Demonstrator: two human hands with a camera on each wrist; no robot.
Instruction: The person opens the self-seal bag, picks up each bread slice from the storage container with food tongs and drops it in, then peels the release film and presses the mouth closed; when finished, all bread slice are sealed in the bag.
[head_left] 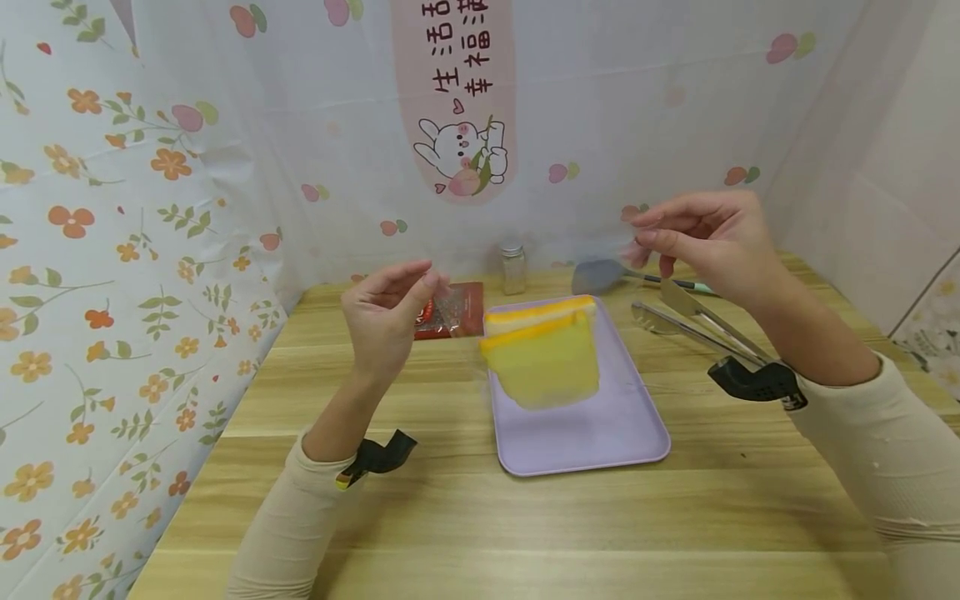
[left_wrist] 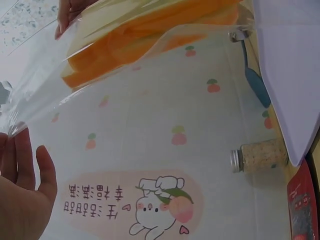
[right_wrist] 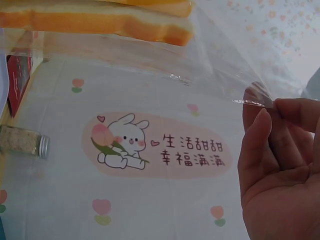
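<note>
A clear plastic bag (left_wrist: 37, 105) with bread slices (head_left: 543, 362) inside is stretched between my two hands, raised above the lilac tray (head_left: 585, 442). The slices are pale yellow with orange crusts and hang low in the bag. My left hand (head_left: 386, 312) pinches one upper corner of the film. On the other side, my right hand (head_left: 712, 246) pinches the opposite corner between thumb and fingers, also clear in the right wrist view, where the film (right_wrist: 250, 85) runs taut to the fingertips. The tray lies flat on the table beneath the bread.
Behind the tray are a red packet (head_left: 465, 308) and a glass jar (head_left: 513, 271) with a metal lid and tan grains. A grey-blue spatula (head_left: 596, 275) and metal tongs (head_left: 697, 321) lie at the back right. Patterned cloth (head_left: 300, 125) hangs behind the wooden table (head_left: 420, 517).
</note>
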